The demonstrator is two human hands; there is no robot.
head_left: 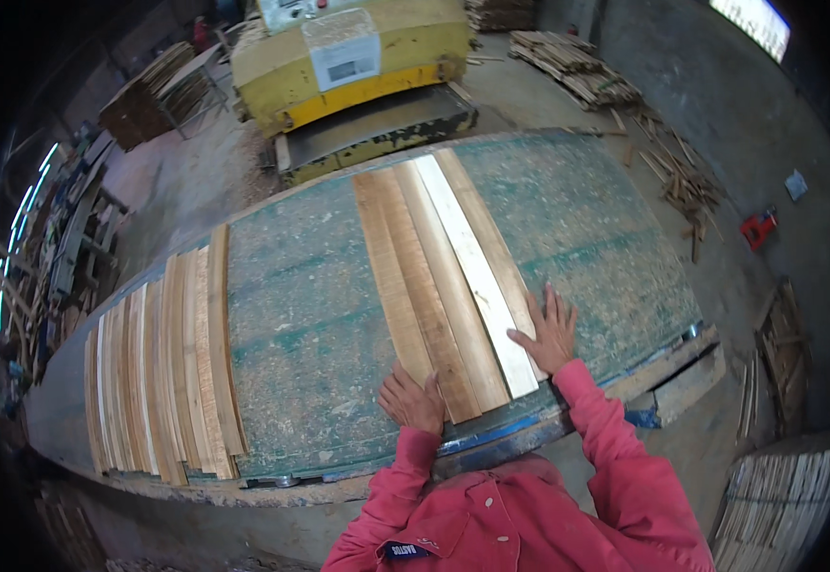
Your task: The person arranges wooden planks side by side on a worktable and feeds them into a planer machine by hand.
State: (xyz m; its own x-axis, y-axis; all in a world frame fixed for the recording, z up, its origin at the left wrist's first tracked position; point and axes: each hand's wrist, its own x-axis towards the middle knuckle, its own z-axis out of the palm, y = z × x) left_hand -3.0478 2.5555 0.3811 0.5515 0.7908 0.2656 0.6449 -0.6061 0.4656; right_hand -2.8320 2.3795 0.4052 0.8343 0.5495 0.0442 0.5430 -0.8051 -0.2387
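Several long wooden boards lie side by side on the worn green table in front of me. On the left is a brown board (pixel 384 257), and a pale, nearly white board (pixel 472 267) lies toward the right, beside a tan board (pixel 480 205) at the right edge. My left hand (pixel 413 400) rests at the near end of the left boards, fingers extended and thumb apart. Against the right edge, my right hand (pixel 551 334) is spread, its thumb reaching over the pale board. Neither hand is wrapped round a board.
A row of narrow wooden strips (pixel 162 362) lies at the left of the table (pixel 310 315). Beyond the far edge stands a yellow machine (pixel 358 71). Stacked boards (pixel 572 67) and scattered offcuts (pixel 677 181) lie on the floor, with a red tool (pixel 758 227) at right.
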